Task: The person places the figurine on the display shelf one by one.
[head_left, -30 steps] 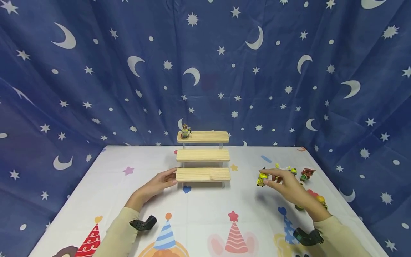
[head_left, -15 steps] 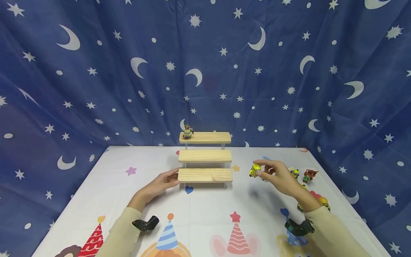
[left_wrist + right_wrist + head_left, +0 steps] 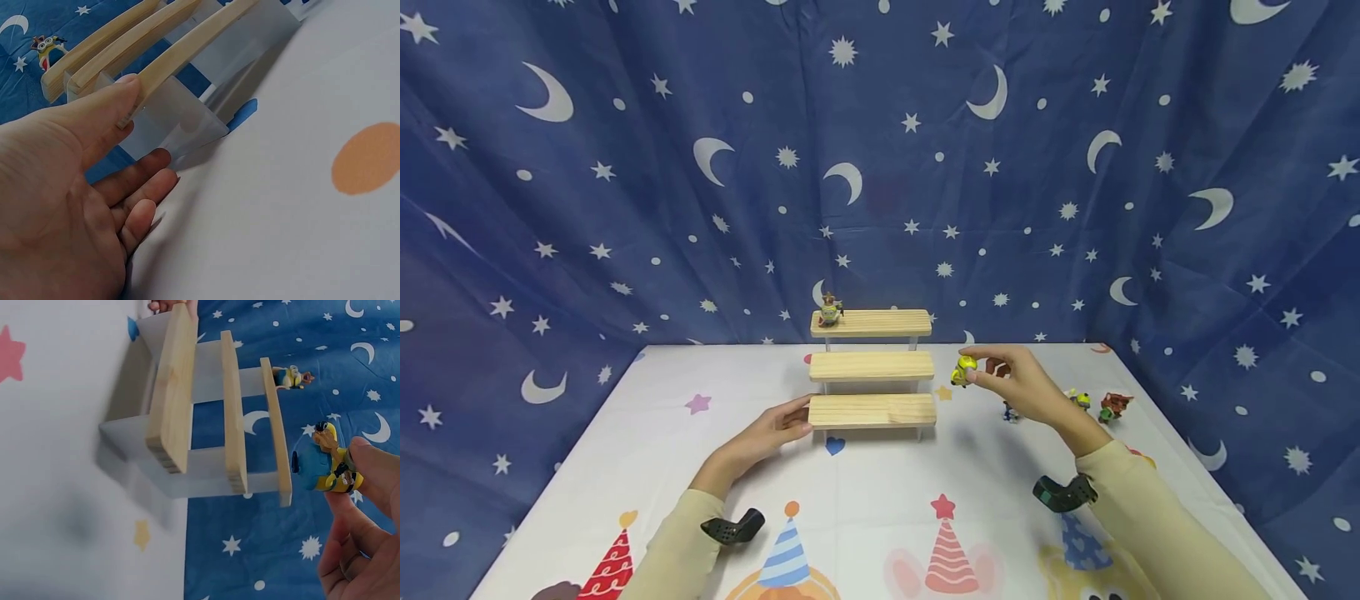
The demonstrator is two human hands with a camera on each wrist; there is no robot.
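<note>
A three-step wooden display stand (image 3: pixel 872 408) with clear side supports stands at the back middle of the table. My left hand (image 3: pixel 767 433) grips the left end of its lowest plank, thumb and forefinger at the wood in the left wrist view, other fingers loosely bent beside the clear support. My right hand (image 3: pixel 1026 383) pinches a yellow and blue Minion figure (image 3: pixel 325 462) between thumb and fingers, above the table to the right of the stand. Another Minion figure with a crown (image 3: pixel 831 310) stands on the left end of the top plank.
Several small figures are at the right of the table, among them a brown and green one (image 3: pixel 1115 406), a yellow one (image 3: pixel 1080 399) and a small blue one (image 3: pixel 1010 412). A starry blue curtain (image 3: pixel 880 208) hangs behind the table, which has a printed white cloth (image 3: pixel 880 492).
My right hand has carried the Minion figure left and upward, away from the other figures and closer to the stand. The left hand has kept its place at the lowest plank.
</note>
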